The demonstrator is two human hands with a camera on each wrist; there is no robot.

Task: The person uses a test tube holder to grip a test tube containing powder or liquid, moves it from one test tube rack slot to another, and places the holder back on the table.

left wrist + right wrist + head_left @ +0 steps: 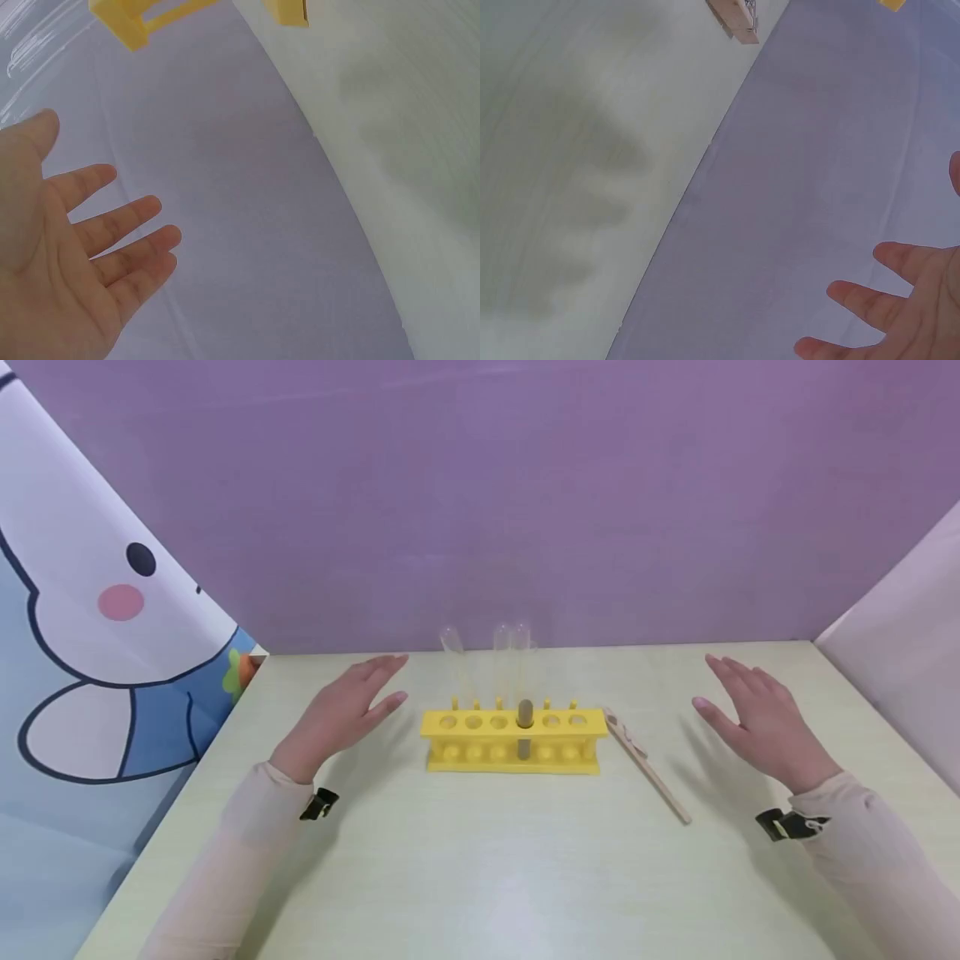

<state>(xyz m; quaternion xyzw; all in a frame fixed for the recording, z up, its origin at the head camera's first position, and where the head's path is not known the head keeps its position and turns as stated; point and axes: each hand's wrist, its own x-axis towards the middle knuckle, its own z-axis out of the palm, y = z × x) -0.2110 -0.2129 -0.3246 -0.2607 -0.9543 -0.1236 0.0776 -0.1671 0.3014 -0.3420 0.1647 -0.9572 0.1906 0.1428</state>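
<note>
The yellow plastic six-hole rack (487,735) is uniform in colour, pegs included. The dark-grey, round-topped tube (526,713) reads solid grey. The slender clear glass tubes (501,647) are colourless. The long pale-brown wooden clamp (660,783) is plain, with silvery metal visible from the right wrist. The pale cream-green flat tabletop (450,860) bears faint streaked grain. The plain purple backdrop sheet (480,527) appears greyer lavender in both wrist views. The white-and-blue cartoon-printed sheet (60,860) shows navy outlines, black and pink ovals, and orange-green detail. The pinkish-beige fabric sleeves (217,868) are unpatterned.
</note>
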